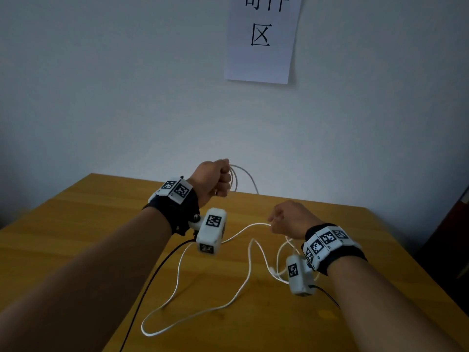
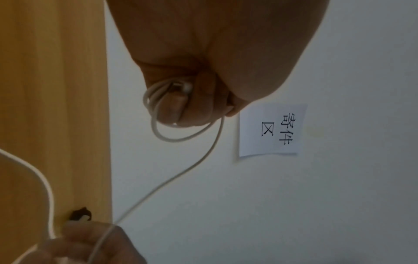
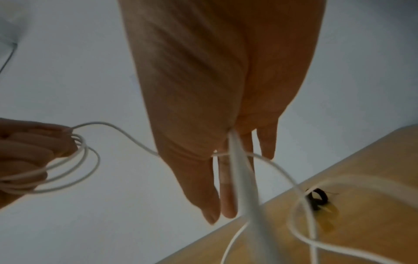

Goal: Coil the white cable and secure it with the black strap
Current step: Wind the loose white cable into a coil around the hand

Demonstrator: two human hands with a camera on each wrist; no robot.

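Note:
My left hand (image 1: 218, 179) is raised over the table's far edge and grips several coils of the white cable (image 1: 253, 224) in a fist; the left wrist view shows the coils (image 2: 156, 100) wrapped round its fingers. From there the cable runs to my right hand (image 1: 286, 219), which pinches it lower and to the right. Beyond it, the cable lies in loose loops on the table. The black strap (image 3: 316, 198) lies on the table near the far edge, beyond my right hand (image 3: 203, 142), and is also in the left wrist view (image 2: 81, 213). The head view does not show it.
The wooden table (image 1: 101, 224) stands against a pale wall with a paper sign (image 1: 261, 39) on it. A thin black lead (image 1: 152, 275) trails from the left wrist camera across the table. Something dark (image 1: 451, 237) stands past the table's right edge.

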